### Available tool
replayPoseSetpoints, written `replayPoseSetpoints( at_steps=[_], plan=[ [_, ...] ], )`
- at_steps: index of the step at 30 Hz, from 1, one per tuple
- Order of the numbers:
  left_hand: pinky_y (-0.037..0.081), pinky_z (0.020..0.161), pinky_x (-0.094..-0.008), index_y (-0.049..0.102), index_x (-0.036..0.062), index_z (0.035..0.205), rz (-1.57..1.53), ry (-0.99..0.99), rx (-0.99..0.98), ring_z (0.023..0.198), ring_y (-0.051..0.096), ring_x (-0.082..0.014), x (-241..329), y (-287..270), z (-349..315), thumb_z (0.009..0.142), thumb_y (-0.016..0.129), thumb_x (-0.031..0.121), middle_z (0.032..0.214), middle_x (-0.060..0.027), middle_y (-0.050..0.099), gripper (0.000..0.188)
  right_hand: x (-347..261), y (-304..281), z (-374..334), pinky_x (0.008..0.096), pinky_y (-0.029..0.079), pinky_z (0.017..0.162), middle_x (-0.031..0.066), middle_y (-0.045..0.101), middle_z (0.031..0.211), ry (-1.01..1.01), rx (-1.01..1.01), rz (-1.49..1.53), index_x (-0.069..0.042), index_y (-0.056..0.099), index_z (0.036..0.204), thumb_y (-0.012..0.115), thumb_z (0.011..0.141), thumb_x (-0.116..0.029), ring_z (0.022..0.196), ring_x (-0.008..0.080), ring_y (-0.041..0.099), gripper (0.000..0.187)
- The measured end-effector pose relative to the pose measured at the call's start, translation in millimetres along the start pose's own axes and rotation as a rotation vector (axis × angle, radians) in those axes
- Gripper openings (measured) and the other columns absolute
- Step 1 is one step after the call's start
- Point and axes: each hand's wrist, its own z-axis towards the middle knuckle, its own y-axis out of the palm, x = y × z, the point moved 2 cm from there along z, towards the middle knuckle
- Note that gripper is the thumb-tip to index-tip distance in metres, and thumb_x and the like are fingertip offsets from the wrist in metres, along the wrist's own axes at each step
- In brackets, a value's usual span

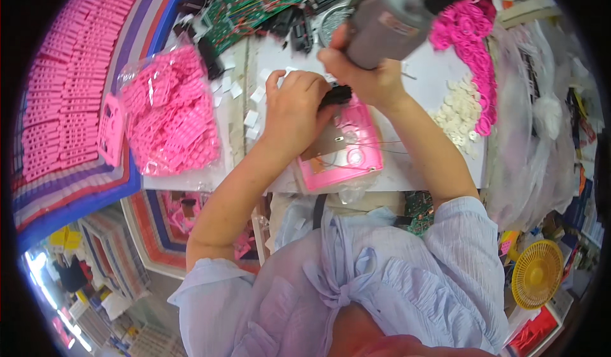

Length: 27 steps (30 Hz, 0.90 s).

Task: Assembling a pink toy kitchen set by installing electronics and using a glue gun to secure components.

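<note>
My right hand (369,70) is wrapped round the lower end of a grey electric screwdriver (391,22), held tilted over the table; its bit is hidden. Below it lies a pink plastic casing (349,172), open side up, with thin wires and a brown-grey flat piece inside. Curled at the casing's far left edge, my left hand (294,102) grips a small black part (336,97) between thumb and fingers. Part of the casing is covered by that hand. A clear plastic film shows under the casing's near edge.
At the left stand a bag of pink parts (172,115) and a striped sheet heaped with pink pieces (76,83). Green circuit boards (254,0) lie at the back. Magenta rings (474,45) and white small parts (459,108) are at the right, near hanging clear bags (538,134).
</note>
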Motion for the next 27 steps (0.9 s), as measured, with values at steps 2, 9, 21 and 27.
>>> replayPoseSetpoints(
  at_steps=[2, 9, 21, 27],
  plan=[
    [0.046, 0.089, -0.0489, 0.067, 0.0057, 0.101, -0.17, -0.026, -0.089, 0.094, 0.063, -0.0344, -9, 2, 2, 0.073, 0.079, 0.015, 0.103, -0.009, 0.066, 0.032, 1, -3, 6, 0.0228, 0.045, 0.054, 0.0019, 0.063, 0.082, 0.181, -0.094, 0.045, -0.005, 0.063, 0.104, 0.078, 0.084, -0.001, 0.068, 0.0086, 0.06, 0.026],
    [0.052, 0.091, -0.0441, 0.058, 0.0043, 0.109, -0.109, -0.013, -0.159, 0.107, 0.063, -0.0395, 17, -99, -28, 0.075, 0.074, 0.007, 0.116, -0.0179, 0.064, 0.038, 38, -162, 57, 0.033, 0.053, 0.093, 0.0085, 0.071, 0.118, 0.125, 0.026, -0.347, -0.003, 0.061, 0.131, 0.067, 0.098, -0.027, 0.111, 0.0193, 0.067, 0.041],
    [0.049, 0.094, -0.0449, 0.064, 0.0026, 0.119, 0.094, -0.322, -0.543, 0.109, 0.061, -0.0381, 44, -178, -123, 0.072, 0.083, 0.017, 0.12, -0.0177, 0.064, 0.052, 149, -214, 80, 0.0479, 0.054, 0.077, 0.0096, 0.071, 0.093, -0.268, 0.068, -1.865, -0.009, 0.066, 0.092, 0.059, 0.085, -0.013, 0.091, 0.0357, 0.065, 0.011],
    [0.051, 0.061, -0.0316, 0.069, 0.0019, 0.105, -0.338, -0.313, -0.32, 0.073, 0.066, -0.0231, 38, -108, -68, 0.087, 0.073, 0.012, 0.089, -0.0108, 0.069, 0.021, 119, -197, 50, 0.0459, 0.054, 0.079, 0.0083, 0.069, 0.098, -0.154, 0.052, -1.517, -0.01, 0.066, 0.097, 0.065, 0.084, -0.014, 0.096, 0.031, 0.064, 0.014]
  ],
)
